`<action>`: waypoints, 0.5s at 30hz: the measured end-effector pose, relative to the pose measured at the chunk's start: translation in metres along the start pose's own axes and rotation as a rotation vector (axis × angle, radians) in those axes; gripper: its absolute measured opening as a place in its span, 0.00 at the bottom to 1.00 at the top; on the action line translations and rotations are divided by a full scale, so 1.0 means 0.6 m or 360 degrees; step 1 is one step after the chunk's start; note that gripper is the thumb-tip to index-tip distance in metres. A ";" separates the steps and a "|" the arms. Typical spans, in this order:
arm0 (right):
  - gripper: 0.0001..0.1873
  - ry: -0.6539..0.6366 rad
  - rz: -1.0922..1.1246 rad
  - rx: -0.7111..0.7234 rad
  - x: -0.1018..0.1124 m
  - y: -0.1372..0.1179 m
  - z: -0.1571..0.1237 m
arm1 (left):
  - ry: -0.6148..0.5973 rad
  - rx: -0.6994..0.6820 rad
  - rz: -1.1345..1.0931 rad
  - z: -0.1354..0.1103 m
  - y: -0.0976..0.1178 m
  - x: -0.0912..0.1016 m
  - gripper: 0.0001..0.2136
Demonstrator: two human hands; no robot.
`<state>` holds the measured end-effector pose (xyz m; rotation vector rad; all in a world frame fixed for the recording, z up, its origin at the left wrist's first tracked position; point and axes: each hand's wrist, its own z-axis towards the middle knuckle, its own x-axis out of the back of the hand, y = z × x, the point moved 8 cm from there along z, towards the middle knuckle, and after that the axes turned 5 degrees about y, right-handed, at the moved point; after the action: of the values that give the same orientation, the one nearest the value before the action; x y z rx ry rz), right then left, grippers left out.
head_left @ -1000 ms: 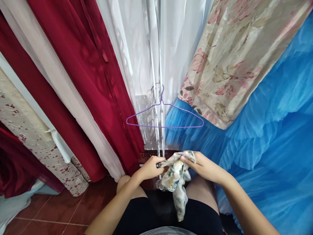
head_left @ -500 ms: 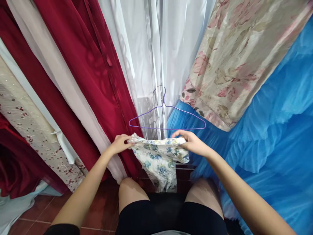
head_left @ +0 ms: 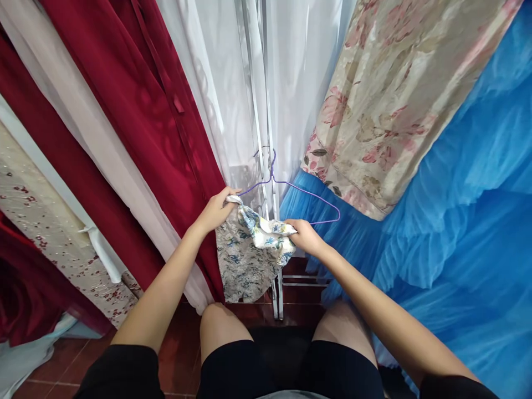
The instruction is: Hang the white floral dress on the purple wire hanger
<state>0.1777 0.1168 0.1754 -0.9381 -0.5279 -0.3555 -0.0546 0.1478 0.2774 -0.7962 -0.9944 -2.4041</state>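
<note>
A purple wire hanger [head_left: 308, 196] hangs by its hook at a white metal stand in front of me. Between my hands is a white garment with a blue and green floral print [head_left: 249, 260]; its exact kind does not show. My left hand [head_left: 216, 210] pinches one end of its top edge, up against the hanger's left end, which the cloth and fingers hide. The other end of that edge is gripped by my right hand [head_left: 306, 236], just below the hanger's lower bar. The garment's lower part hangs loose toward the floor.
Dark red drapes [head_left: 137, 100] and a pale pink cloth [head_left: 103, 144] hang on the left. White curtains [head_left: 307, 72] lie behind the metal stand [head_left: 277, 299]. On the right hang a floral cloth [head_left: 382, 122] and blue ruffled tulle [head_left: 465, 221]. Red tiles [head_left: 178, 343] cover the floor.
My left hand has risen and carried its end of the garment up to the hanger's left end. My right hand has shifted left, and the garment now swings lower left and sags between the hands.
</note>
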 end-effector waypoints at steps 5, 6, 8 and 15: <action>0.33 0.0219 0.0018 0.0051 0.058 -0.003 -0.036 | 0.0234 0.0061 -0.0017 0.019 0.003 -0.013 0.12; 0.40 0.0336 -0.0025 0.0020 0.080 0.002 -0.046 | 0.0242 0.0071 -0.0029 0.018 -0.003 -0.015 0.13; 0.49 0.0584 -0.0138 -0.0052 0.128 0.013 -0.063 | 0.0229 0.0096 -0.0073 0.014 -0.015 -0.023 0.14; 0.44 0.0642 -0.0562 -0.0453 0.226 0.074 -0.035 | 0.0017 0.0173 -0.0216 -0.001 -0.031 -0.060 0.08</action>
<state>0.3170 0.1151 0.2132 -1.0117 -0.2714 -0.9366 -0.0386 0.1653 0.2446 -0.6975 -1.1987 -2.4395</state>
